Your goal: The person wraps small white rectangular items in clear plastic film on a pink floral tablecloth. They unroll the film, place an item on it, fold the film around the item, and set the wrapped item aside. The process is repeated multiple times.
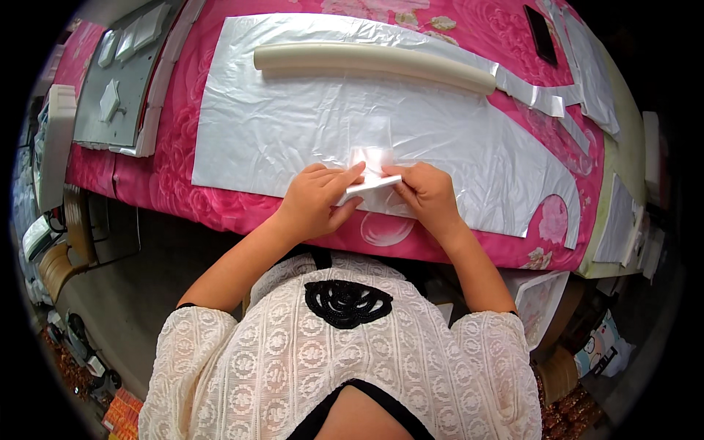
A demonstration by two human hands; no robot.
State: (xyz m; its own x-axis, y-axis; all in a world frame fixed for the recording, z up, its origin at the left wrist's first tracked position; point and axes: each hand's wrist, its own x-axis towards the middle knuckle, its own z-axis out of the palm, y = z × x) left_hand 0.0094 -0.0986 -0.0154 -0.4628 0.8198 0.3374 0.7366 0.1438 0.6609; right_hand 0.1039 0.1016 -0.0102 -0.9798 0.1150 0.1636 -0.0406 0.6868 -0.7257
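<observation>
My left hand and my right hand meet at the near edge of a table covered in pink flowered cloth. Together they pinch a small flat white piece, with a bit of clear film standing up just behind it. Under the hands lies a large sheet of white plastic. A long cream tube rests across the far part of that sheet.
A grey board with white shapes lies at the left end of the table. A dark phone sits at the far right beside strips of white plastic. Boxes and clutter stand on the floor at both sides.
</observation>
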